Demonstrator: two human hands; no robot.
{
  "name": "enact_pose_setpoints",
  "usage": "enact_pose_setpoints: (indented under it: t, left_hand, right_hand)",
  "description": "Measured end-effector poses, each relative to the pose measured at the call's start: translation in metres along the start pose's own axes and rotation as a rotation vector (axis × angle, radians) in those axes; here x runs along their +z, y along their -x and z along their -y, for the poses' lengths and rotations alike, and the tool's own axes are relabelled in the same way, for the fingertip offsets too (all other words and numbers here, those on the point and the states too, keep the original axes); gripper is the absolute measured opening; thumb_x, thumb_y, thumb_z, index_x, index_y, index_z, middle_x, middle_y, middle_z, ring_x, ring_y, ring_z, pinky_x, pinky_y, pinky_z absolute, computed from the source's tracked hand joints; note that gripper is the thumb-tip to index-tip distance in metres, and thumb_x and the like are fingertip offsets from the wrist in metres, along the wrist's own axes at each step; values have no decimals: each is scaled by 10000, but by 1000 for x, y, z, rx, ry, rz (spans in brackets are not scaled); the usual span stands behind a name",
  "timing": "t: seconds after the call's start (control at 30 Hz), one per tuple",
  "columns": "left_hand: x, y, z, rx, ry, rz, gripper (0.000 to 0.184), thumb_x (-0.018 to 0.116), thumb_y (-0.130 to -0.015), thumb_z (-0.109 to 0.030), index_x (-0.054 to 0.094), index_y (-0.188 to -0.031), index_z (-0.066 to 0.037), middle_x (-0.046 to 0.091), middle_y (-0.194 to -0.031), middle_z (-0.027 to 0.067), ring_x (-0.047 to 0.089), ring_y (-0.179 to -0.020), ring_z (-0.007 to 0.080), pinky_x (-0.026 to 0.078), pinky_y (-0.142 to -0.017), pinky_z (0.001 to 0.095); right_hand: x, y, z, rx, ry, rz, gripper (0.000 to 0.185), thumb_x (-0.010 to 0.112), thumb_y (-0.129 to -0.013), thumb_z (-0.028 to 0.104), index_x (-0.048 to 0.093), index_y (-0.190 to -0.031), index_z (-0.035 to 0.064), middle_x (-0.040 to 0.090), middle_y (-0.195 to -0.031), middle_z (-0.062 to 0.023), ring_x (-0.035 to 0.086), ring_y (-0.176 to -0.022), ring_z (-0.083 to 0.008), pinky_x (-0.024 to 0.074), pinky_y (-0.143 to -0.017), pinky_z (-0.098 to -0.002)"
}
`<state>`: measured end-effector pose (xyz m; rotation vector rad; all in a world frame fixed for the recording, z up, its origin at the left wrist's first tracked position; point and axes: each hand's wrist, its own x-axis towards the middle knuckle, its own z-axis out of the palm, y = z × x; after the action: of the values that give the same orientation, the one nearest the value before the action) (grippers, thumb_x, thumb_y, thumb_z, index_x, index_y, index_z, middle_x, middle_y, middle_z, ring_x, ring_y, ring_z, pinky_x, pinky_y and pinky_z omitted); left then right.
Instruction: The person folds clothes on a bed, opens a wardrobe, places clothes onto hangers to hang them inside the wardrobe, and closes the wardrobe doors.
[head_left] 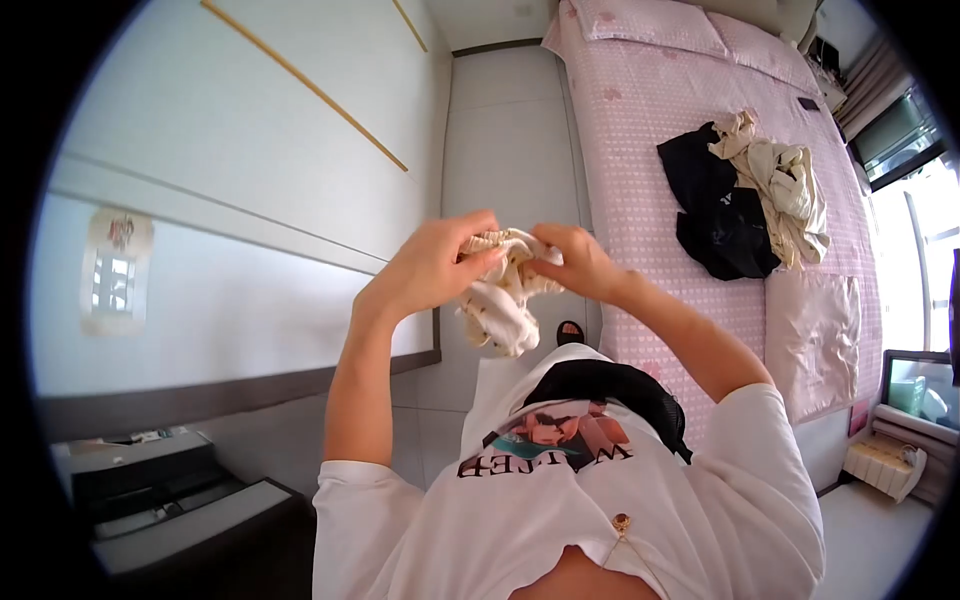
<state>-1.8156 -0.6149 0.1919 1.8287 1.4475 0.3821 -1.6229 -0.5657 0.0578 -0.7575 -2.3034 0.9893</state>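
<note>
My left hand (425, 262) and my right hand (578, 262) hold up a cream garment with a small print (500, 312) in front of my body. Its gathered elastic edge lies between the two hands, fingers closed on it at either side. The rest of the cloth hangs bunched below my hands, so its full shape cannot be made out.
On my right, a bed with a pink heart-patterned sheet (640, 170) carries black clothes (722, 215), cream clothes (790, 190) and a shiny pink pillow (812, 330). A white cabinet front (300, 150) stands left. Tiled floor (505, 150) runs between them.
</note>
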Motion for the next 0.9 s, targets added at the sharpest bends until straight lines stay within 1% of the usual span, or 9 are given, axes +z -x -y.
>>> enact_pose_setpoints:
  t: [0.1,0.27,0.33,0.37,0.47,0.6,0.7,0.77,0.9]
  left_hand:
    - [-14,-40,4,40,-73,-43,112,583,-830,-119,533,-837,-20,498,-602,42,397,-519,119,338,-487,268]
    - [-13,-120,38,266,-248,-164,116,565,-813,-70,539,-921,-36,582,-680,122,492,-555,240,390,-525,322]
    - [-1,-152,47,423,-319,-354,224,531,-819,-33,507,-1037,-74,603,-721,132,539,-663,299,421,-620,364]
    - [4,-166,55,363,-237,-280,322,510,-822,-7,460,-1124,-107,610,-828,115,541,-734,317,417,-727,385]
    - [17,-219,79,644,-182,-252,275,486,-830,4,490,-1088,-91,588,-959,123,540,-761,335,425,-741,383]
    - [0,-283,83,718,-95,-210,236,474,-821,34,534,-1022,-75,559,-1032,133,547,-768,325,443,-727,392]
    - [-16,-320,80,617,236,-113,166,539,-782,-3,571,-941,-39,559,-1022,145,557,-769,312,455,-712,402]
    - [-26,-337,76,539,123,-26,195,621,-739,-103,575,-924,-62,535,-1070,111,541,-897,285,408,-770,377]
    - [-19,-378,86,548,-50,-115,218,662,-716,-156,570,-866,-28,559,-967,122,553,-867,310,434,-721,388]
  right_hand:
    - [-29,-23,-20,123,46,-174,170,603,-757,168,567,-868,44,591,-741,-160,566,-677,-363,448,-633,-425]
    - [-69,-58,-67,364,74,-327,160,546,-778,128,568,-894,19,603,-760,-187,578,-688,-380,467,-623,-431]
    - [-84,-73,-80,417,-172,-525,210,512,-775,79,578,-968,27,608,-759,-184,620,-680,-320,495,-611,-388]
    - [-99,-78,-80,577,-390,-468,204,504,-783,36,580,-968,-6,626,-811,-112,631,-708,-183,516,-618,-322]
    - [-122,-99,-105,708,-891,-594,202,482,-810,33,553,-992,-18,620,-849,-129,633,-738,-200,539,-631,-317]
    - [-154,-131,-118,738,-1075,-763,207,459,-814,18,480,-995,-80,571,-878,-187,633,-732,-263,563,-610,-349]
    - [-173,-159,-114,764,-1080,-864,192,460,-822,13,469,-995,-70,569,-890,-172,632,-752,-251,557,-640,-343]
    - [-179,-176,-124,778,-1065,-924,184,465,-830,18,479,-1001,-47,576,-889,-150,630,-756,-228,552,-660,-337]
    - [-176,-193,-149,797,-982,-1060,175,511,-829,49,488,-986,-25,583,-901,-132,626,-801,-224,546,-689,-346]
